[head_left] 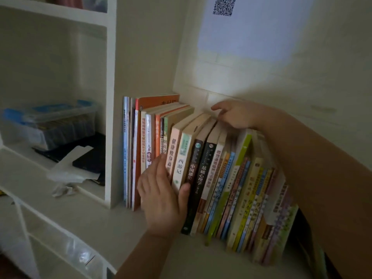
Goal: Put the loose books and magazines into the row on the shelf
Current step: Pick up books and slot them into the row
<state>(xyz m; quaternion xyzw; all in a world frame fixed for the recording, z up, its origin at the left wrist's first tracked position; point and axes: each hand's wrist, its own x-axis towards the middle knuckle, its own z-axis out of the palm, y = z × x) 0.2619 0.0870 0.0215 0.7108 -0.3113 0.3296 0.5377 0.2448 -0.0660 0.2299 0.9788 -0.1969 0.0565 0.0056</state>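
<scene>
A row of books (213, 178) stands on the white shelf (96, 224), spines facing me. The left ones are upright against the divider and the rest lean to the left. My left hand (163, 200) lies flat against the spines near the row's left part, fingers straight, thumb on a cream-spined book (181, 162). My right hand (235, 115) reaches over the top of the leaning books and rests on their upper edges near the back wall, fingers loosely spread. My right forearm hides the tops of the rightmost books.
A white vertical divider (112, 137) bounds the row on the left. Beyond it, a compartment holds a clear plastic box with a blue lid (50, 125), dark flat items and crumpled paper (70, 172). A sheet with a QR code (224, 6) hangs on the wall above.
</scene>
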